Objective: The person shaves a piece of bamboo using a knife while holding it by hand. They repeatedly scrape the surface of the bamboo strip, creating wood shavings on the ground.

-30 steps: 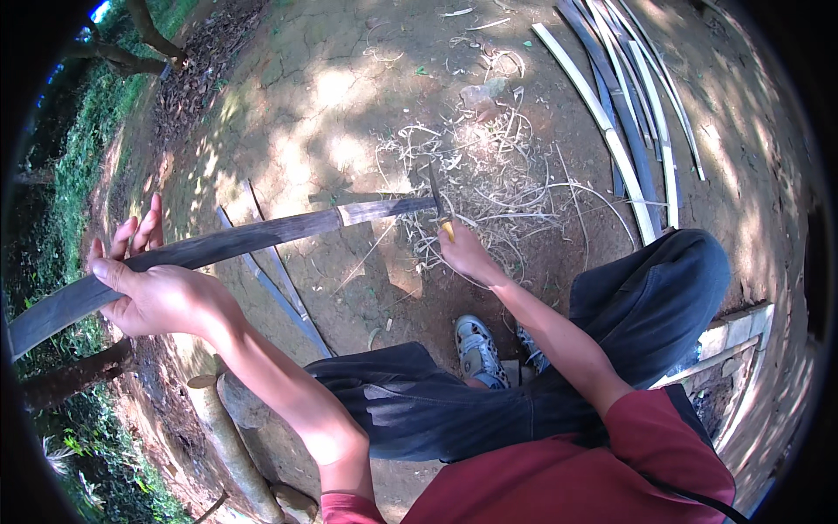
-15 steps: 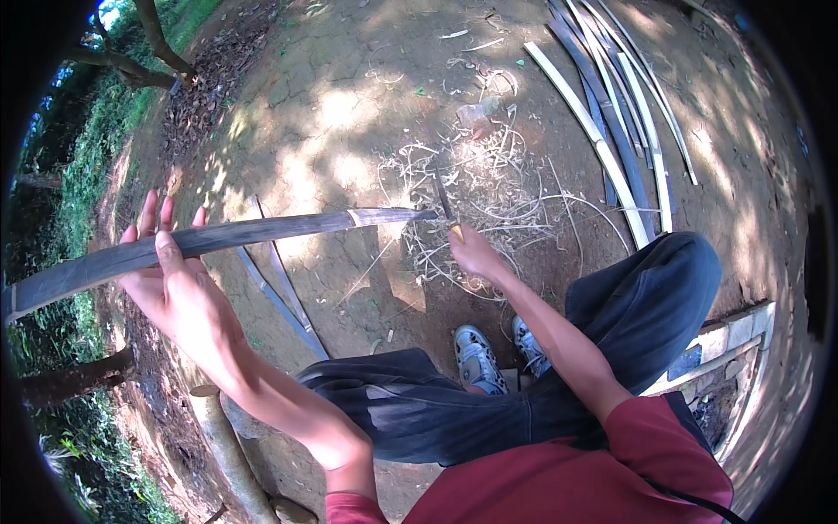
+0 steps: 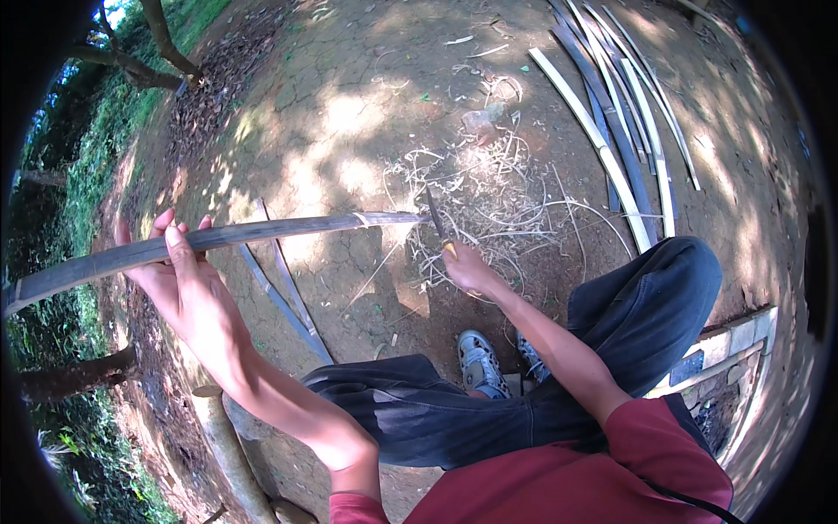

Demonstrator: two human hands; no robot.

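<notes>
A long dark bamboo strip (image 3: 279, 229) stretches from the left rim to the middle, held above the ground. My left hand (image 3: 188, 288) is closed round it from below, thumb across the near side and fingertips showing beyond the far edge. In my right hand (image 3: 472, 268) is a knife (image 3: 438, 220), gripped by its handle, most of which the fingers hide. Its narrow blade points away from me and crosses the strip's right end, which looks pale and freshly cut; whether the blade touches it I cannot tell.
Pale shavings (image 3: 489, 196) lie heaped on the dirt beyond the knife. Several split bamboo strips (image 3: 602, 131) are laid out at the far right. Two thin strips (image 3: 284, 297) rest near my left knee. A cut log (image 3: 229, 445) and a tree trunk (image 3: 74, 377) are at the left.
The bamboo strip has turned slightly in my left hand, whose fingers have curled in closer. The knife blade has shifted a little left and down at the strip's right end.
</notes>
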